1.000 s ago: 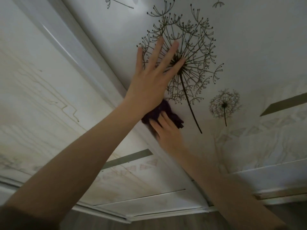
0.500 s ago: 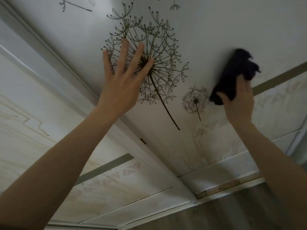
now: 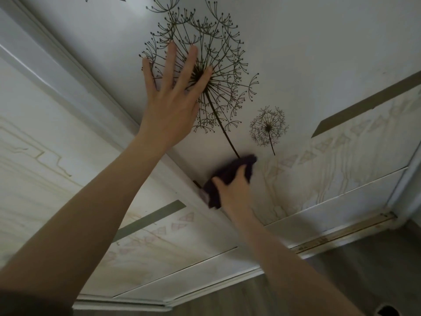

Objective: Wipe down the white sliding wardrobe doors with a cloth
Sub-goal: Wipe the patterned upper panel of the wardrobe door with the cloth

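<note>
A white sliding wardrobe door (image 3: 319,53) with black dandelion decals fills the upper right of the head view. A second white door (image 3: 45,179) lies to its left, behind a raised frame edge. My left hand (image 3: 173,103) rests flat on the decal door with fingers spread, over the big dandelion (image 3: 216,71). My right hand (image 3: 234,190) presses a dark cloth (image 3: 227,174) against the door just below the big dandelion's stem, by the door's left edge.
A small dandelion decal (image 3: 268,127) sits right of the cloth. Olive strips (image 3: 364,106) cross both doors. The bottom track (image 3: 341,233) runs along the wood-look floor (image 3: 341,281). A dark object (image 3: 388,311) shows at the lower right corner.
My right hand swept the cloth from the door's right side, near the olive strip, back down-left to below the big dandelion's stem. My left hand stayed flat on the door.
</note>
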